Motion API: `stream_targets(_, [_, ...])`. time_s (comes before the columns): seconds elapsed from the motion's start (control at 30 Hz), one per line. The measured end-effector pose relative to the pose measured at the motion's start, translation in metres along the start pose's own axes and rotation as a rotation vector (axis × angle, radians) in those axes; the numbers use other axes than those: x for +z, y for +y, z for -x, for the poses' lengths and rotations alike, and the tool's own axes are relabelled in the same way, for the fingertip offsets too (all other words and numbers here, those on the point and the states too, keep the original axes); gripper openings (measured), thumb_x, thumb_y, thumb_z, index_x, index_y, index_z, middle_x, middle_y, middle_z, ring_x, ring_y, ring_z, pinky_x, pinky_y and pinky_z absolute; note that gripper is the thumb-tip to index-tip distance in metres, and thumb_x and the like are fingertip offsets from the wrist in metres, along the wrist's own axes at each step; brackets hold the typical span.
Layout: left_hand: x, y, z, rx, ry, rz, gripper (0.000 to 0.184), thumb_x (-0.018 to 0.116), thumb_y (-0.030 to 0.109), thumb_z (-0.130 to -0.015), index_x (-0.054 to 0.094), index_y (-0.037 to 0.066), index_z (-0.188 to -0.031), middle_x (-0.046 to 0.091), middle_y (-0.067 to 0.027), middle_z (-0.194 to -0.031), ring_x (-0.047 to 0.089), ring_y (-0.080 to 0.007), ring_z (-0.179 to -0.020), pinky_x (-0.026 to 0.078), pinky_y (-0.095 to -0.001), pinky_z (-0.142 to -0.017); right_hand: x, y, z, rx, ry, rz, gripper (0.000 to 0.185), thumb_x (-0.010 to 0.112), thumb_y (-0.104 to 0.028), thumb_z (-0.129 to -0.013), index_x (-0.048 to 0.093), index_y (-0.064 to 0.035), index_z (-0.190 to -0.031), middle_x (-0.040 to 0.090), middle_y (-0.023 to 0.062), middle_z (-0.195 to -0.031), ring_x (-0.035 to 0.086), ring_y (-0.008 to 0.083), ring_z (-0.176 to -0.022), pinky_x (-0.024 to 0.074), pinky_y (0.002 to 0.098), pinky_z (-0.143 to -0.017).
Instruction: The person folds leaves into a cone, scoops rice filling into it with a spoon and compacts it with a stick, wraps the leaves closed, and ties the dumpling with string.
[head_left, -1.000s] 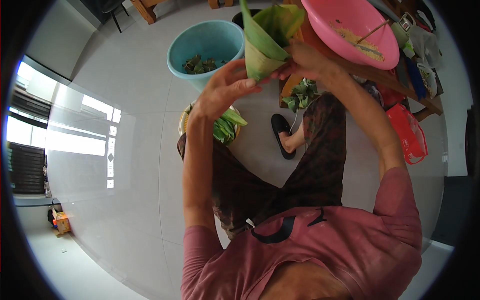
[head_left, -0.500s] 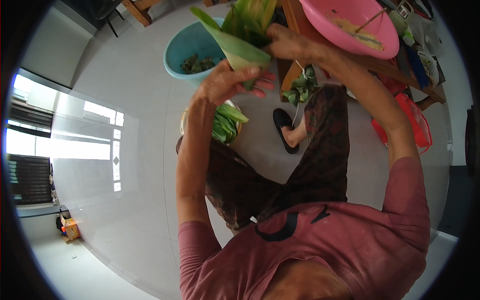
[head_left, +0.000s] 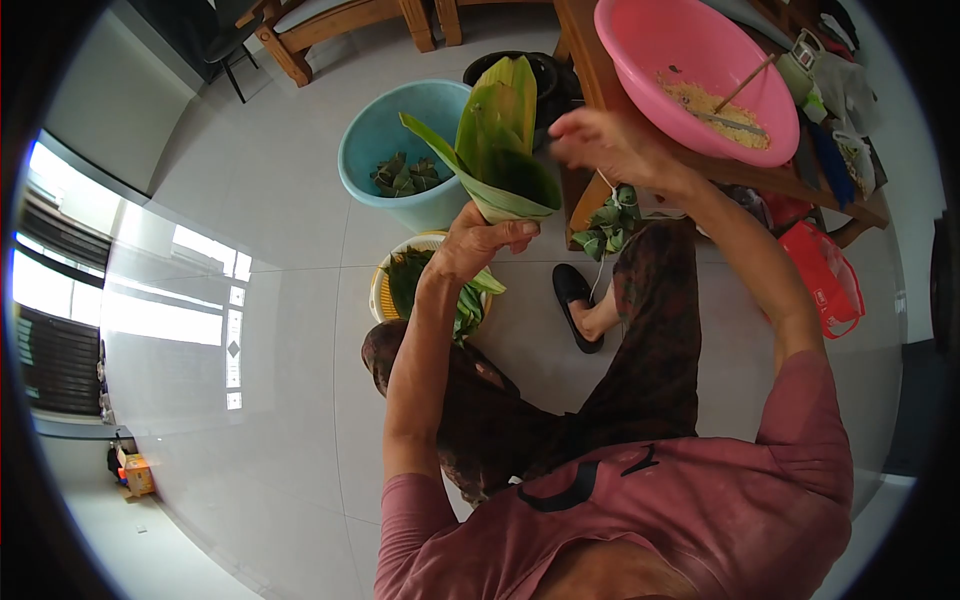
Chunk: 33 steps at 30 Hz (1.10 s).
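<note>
My left hand point(head_left: 478, 243) is closed round the base of a green leaf cone point(head_left: 508, 180), whose wide mouth faces up with leaf tips standing above it. To the right of the cone, my right hand point(head_left: 600, 140) is off the leaves, its fingers apart and slightly blurred, with nothing seen in them. It is nearest to the pink basin point(head_left: 640, 60), which holds pale grains and a stick point(head_left: 745, 83). Below it, tied leaf bundles point(head_left: 610, 225) hang on white string by the wooden table.
A blue tub point(head_left: 420, 212) with leaf-wrapped bundles stands at the left, above a yellow-rimmed basket point(head_left: 380, 295) of green leaves. A black container point(head_left: 545, 75) is behind the cone. The wooden table point(head_left: 700, 165) and a red bag point(head_left: 825, 280) are at the right.
My right hand has let go of the leaf cone and moved right, its fingers now apart. The cone stays in my left hand, lower in view. The surroundings have shifted down as the view tilted.
</note>
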<state>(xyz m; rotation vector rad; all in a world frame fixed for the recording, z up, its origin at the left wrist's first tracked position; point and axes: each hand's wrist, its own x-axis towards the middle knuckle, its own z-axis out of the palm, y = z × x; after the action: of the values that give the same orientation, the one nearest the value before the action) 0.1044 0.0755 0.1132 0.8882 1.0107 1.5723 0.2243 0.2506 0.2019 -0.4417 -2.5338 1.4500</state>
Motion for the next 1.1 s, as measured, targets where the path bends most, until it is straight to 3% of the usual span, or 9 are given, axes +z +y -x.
stream_targets(0.03, [-0.004, -0.001, 0.0, -0.011, 0.007, -0.013, 0.017, 0.071, 0.013, -0.073, 0.061, 0.004, -0.083, 0.057, -0.0022, -0.069, 0.05, -0.0111, -0.06, 0.04, -0.0249, -0.055, -0.006, -0.005, 0.0, -0.038, 0.107, 0.171, 0.029, 0.066, -0.016, -0.078, 0.058, -0.0049, -0.104, 0.059, 0.0066, -0.101, 0.055, 0.0142, -0.094, 0.043, 0.0288, -0.081])
stream_targets(0.17, [-0.007, -0.014, -0.005, -0.049, -0.01, -0.123, 0.016, 0.07, 0.014, -0.072, 0.062, 0.005, -0.082, 0.055, -0.0003, -0.066, 0.048, -0.0102, -0.059, 0.039, -0.0241, -0.055, 0.004, -0.054, -0.022, -1.127, 0.152, 0.6, 0.02, 0.059, -0.007, -0.076, 0.061, -0.0129, -0.096, 0.057, 0.0029, -0.103, 0.051, 0.0193, -0.103, 0.0428, 0.0333, -0.089])
stream_targets(0.27, [-0.002, -0.014, -0.004, -0.04, -0.007, -0.16, 0.015, 0.069, 0.014, -0.072, 0.062, 0.005, -0.082, 0.054, 0.0006, -0.064, 0.048, -0.0097, -0.059, 0.038, -0.024, -0.056, 0.018, -0.057, -0.05, -1.341, 0.078, 0.858, 0.018, 0.061, -0.011, -0.073, 0.06, -0.0135, -0.091, 0.057, 0.0024, -0.097, 0.051, 0.0182, -0.104, 0.0413, 0.0321, -0.091])
stream_targets(0.47, [-0.008, -0.018, -0.001, 0.003, 0.045, -0.148, 0.013, 0.067, 0.012, -0.072, 0.062, 0.004, -0.081, 0.052, 0.0013, -0.064, 0.047, -0.0092, -0.06, 0.038, -0.0243, -0.057, 0.018, -0.056, -0.059, -1.241, -0.038, 0.872, 0.008, 0.06, -0.016, -0.075, 0.059, -0.0115, -0.081, 0.056, 0.0039, -0.084, 0.052, 0.0174, -0.098, 0.0415, 0.0338, -0.086])
stream_targets(0.67, [-0.006, -0.014, 0.001, 0.01, 0.088, -0.243, 0.012, 0.065, 0.013, -0.074, 0.062, 0.003, -0.081, 0.051, 0.0016, -0.064, 0.046, -0.0088, -0.061, 0.037, -0.0239, -0.057, 0.031, -0.052, -0.068, -0.893, -0.124, 0.823, 0.011, 0.064, -0.012, -0.071, 0.057, -0.0075, -0.078, 0.053, 0.0062, -0.078, 0.051, 0.0232, -0.085, 0.041, 0.0371, -0.079])
stream_targets(0.87, [-0.002, -0.011, 0.005, -0.014, 0.141, -0.196, 0.012, 0.063, 0.011, -0.076, 0.062, 0.002, -0.084, 0.056, -0.0002, -0.069, 0.046, -0.0089, -0.06, 0.037, -0.0235, -0.057, 0.04, -0.055, -0.062, -0.682, -0.1, 0.764, 0.01, 0.063, -0.013, -0.074, 0.058, -0.0079, -0.08, 0.055, 0.006, -0.081, 0.052, 0.0234, -0.088, 0.0407, 0.0367, -0.082])
stream_targets(0.97, [-0.007, -0.012, 0.007, -0.006, 0.144, -0.203, 0.012, 0.063, 0.01, -0.076, 0.062, 0.002, -0.085, 0.058, -0.0011, -0.072, 0.046, -0.0092, -0.06, 0.038, -0.0236, -0.057, 0.039, -0.041, -0.07, -1.042, 0.063, 0.631, 0.015, 0.063, -0.016, -0.077, 0.057, -0.0087, -0.089, 0.056, 0.0076, -0.092, 0.052, 0.0254, -0.09, 0.0403, 0.0354, -0.084])
stream_targets(1.07, [-0.008, -0.008, 0.01, -0.001, 0.178, -0.15, 0.013, 0.063, 0.009, -0.076, 0.061, 0.002, -0.086, 0.058, -0.0014, -0.073, 0.047, -0.0095, -0.061, 0.038, -0.0236, -0.057, 0.029, -0.045, -0.061, -1.026, 0.354, 0.454, 0.027, 0.068, -0.023, -0.073, 0.057, -0.0066, -0.091, 0.057, 0.0078, -0.089, 0.053, 0.0237, -0.09, 0.042, 0.0354, -0.081])
stream_targets(1.1, [-0.01, -0.009, 0.01, 0.011, 0.193, -0.115, 0.013, 0.063, 0.009, -0.076, 0.061, 0.002, -0.086, 0.057, -0.0015, -0.073, 0.047, -0.0095, -0.061, 0.038, -0.0236, -0.057, 0.026, -0.041, -0.048, -0.818, 0.355, 0.386, 0.03, 0.069, -0.023, -0.073, 0.056, -0.0056, -0.094, 0.056, 0.008, -0.092, 0.053, 0.0221, -0.093, 0.0414, 0.0344, -0.083])
